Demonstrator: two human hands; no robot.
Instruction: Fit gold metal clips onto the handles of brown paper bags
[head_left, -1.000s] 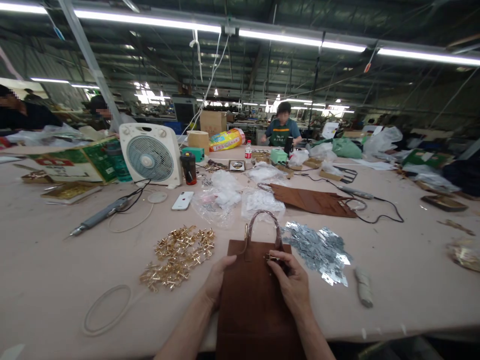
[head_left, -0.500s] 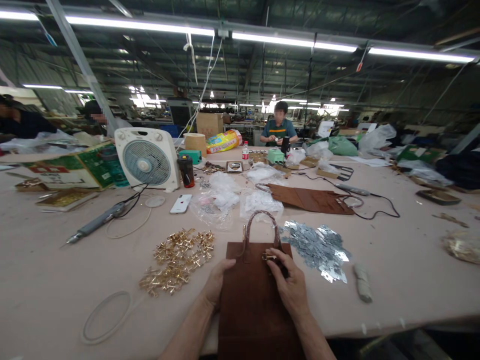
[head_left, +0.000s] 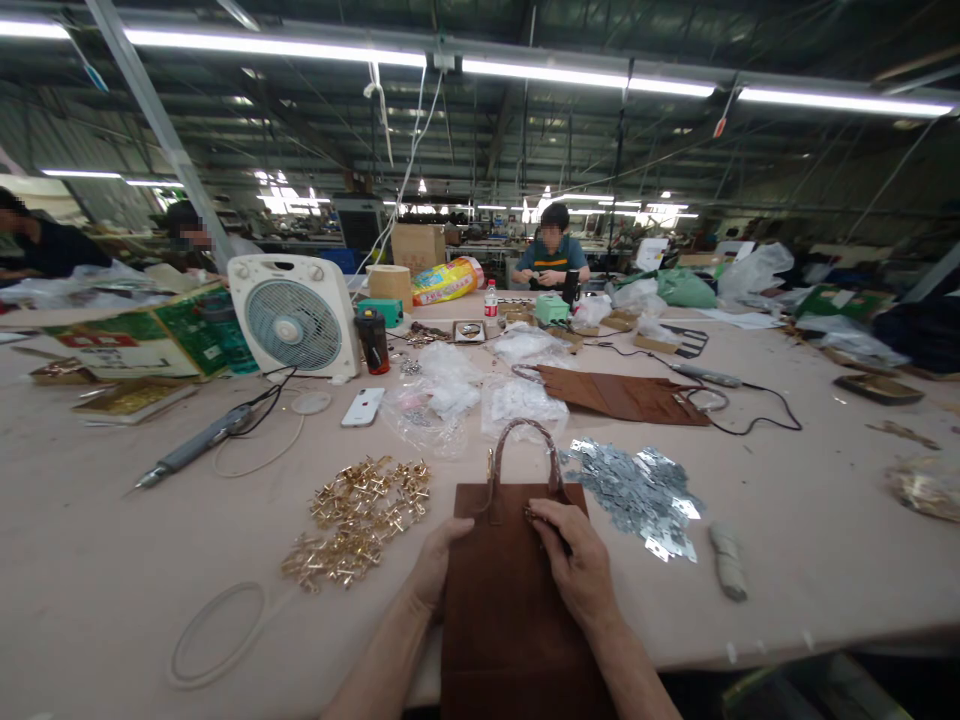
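Note:
A brown leather handbag (head_left: 499, 600) with a looped handle (head_left: 525, 427) lies in front of me. My left hand (head_left: 442, 560) grips its left edge, thumb on the front panel and fingers behind. Near the base of the handle on the right, my right hand (head_left: 570, 550) pinches a small gold metal fitting (head_left: 531, 513) against the leather; the fingers mostly cover it. Left of the bag is a pile of gold metal fittings (head_left: 360, 515). A heap of flat silver metal plates (head_left: 630, 490) spreads to its right.
An electric screwdriver (head_left: 195, 445) and a box fan (head_left: 294, 318) are at the left, with a phone (head_left: 362, 407) nearby. Another brown leather piece (head_left: 615, 395) lies beyond the plates. A rolled cloth (head_left: 726, 562) sits at the right. A co-worker (head_left: 553, 250) sits across the table.
My right hand has shifted slightly up and left on the bag, and its fingers now cover more of the gold fitting. My left hand keeps its hold.

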